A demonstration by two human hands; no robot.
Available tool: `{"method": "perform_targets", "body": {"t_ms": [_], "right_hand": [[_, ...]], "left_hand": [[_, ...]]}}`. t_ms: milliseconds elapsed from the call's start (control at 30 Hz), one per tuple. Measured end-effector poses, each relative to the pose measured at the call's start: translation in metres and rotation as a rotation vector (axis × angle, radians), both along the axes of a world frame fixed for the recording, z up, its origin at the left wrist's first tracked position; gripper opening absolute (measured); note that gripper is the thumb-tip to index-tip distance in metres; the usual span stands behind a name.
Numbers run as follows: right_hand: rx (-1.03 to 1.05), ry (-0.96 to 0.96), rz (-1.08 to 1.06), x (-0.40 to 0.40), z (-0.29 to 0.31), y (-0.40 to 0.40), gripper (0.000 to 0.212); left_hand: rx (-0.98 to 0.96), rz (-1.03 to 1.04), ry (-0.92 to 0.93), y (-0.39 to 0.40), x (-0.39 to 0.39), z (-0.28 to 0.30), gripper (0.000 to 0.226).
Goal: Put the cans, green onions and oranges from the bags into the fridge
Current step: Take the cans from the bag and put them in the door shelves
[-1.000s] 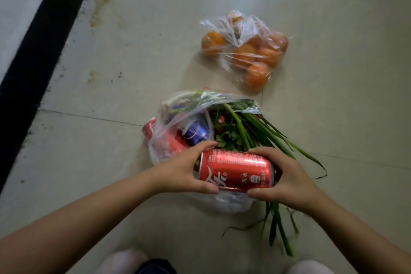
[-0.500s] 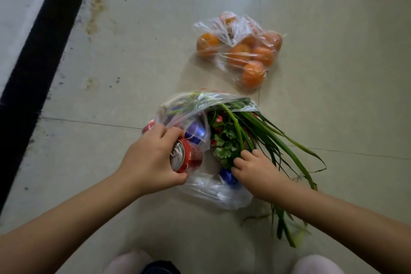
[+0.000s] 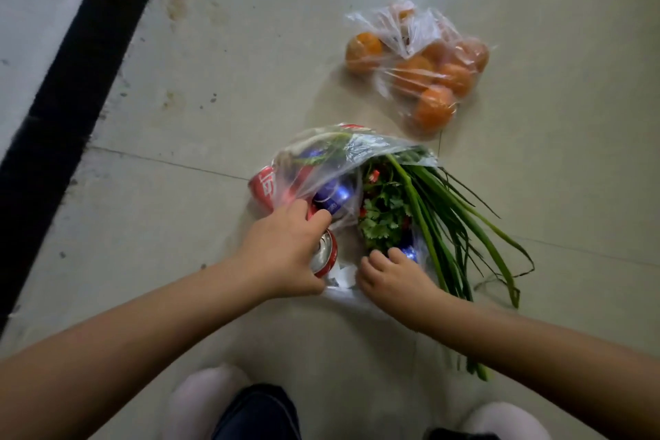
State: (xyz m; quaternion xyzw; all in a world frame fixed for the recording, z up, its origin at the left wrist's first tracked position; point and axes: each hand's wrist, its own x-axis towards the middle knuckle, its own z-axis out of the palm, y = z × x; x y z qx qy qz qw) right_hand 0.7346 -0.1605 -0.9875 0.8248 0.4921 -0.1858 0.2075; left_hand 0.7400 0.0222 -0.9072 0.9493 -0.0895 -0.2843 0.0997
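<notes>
left hand [image 3: 282,254] gripping red can [image 3: 324,254], label hidden, right hand [image 3: 393,273] fingertips buried

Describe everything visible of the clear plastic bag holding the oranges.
The thin clear plastic bag of oranges lies on the pale tiled floor, apart from and beyond the other clear bag of cans and greens. It is crinkled and glossy, its top gathered into a loose, bunched neck pointing away from the person. About six or seven round orange fruits show through the film, piled together and pressing against it. Neither hand touches it; only the floor does.
</notes>
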Motion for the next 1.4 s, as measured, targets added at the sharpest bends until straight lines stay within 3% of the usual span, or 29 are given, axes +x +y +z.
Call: {"method": "perform_targets", "body": {"t_ms": [133,433,600,767,967,1133,1400], "right_hand": [[-0.082,0.108,-0.021,0.003,-0.02,0.015,0.031],[-0.108,-0.005,0.012,0.001,-0.003,0.013,0.03],[-0.139,0.06,0.007,0.012,-0.001,0.02,0.021],[-0.34,0.142,0.192,0.006,-0.002,0.031,0.036],[-0.425,0.003,0.304,0.001,0.004,0.033,0.039],[-0.196,-0.014,-0.035,0.016,0.03,0.014,0.019],[-0.156,-0.183,-0.105,0.012,0.034,-0.01,0.016]], "left_hand": [[0.006,-0.002,0.019,0.003,-0.002,-0.005,0.059],[0.031,-0.013,0.071,0.009,-0.004,-0.012,0.066],[0.067,-0.031,0.114,0.006,-0.002,-0.01,0.061],[0.096,-0.076,0.145,0.001,-0.006,-0.013,0.067],[0.107,-0.082,0.173,0.004,-0.013,-0.021,0.06],[0.109,-0.079,0.199,0.002,-0.009,-0.024,0.062],[0.116,-0.091,0.189,-0.003,-0.011,-0.027,0.063]]}}
